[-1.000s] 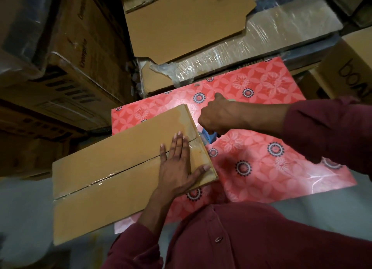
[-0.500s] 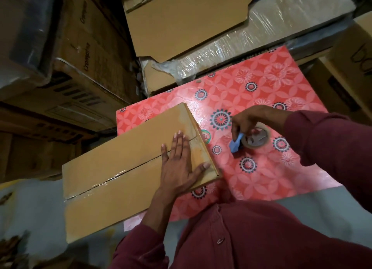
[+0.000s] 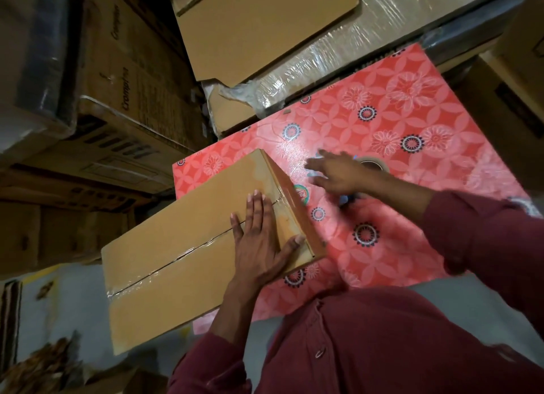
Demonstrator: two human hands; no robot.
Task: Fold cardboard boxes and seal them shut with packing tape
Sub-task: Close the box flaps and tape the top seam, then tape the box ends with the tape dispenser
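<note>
stacked cartons [image 3: 117, 78] and a plastic-wrapped bundle [image 3: 338, 58] crowd the far side of a table [image 3: 412, 122] covered in red floral sheeting. on the table's left end lies a flat brown box [image 3: 182, 255], its left part hanging out past the table's left edge, with clear tape [image 3: 164, 268] shining along its centre seam and down over its right end. the left hand [image 3: 259, 240] lies flat on the box near that right end, fingers spread wide across the seam, thumb at the near right corner, holding nothing. the right hand [image 3: 335, 172] hovers over the middle of the table just right of the box, blurred, fingers loosely spread and empty. a tape roll [image 3: 372, 164] rests on the table just behind that hand, partly hidden by it, with a small blue thing [image 3: 343, 200] showing under the wrist. maroon sleeves cover both arms.
</note>
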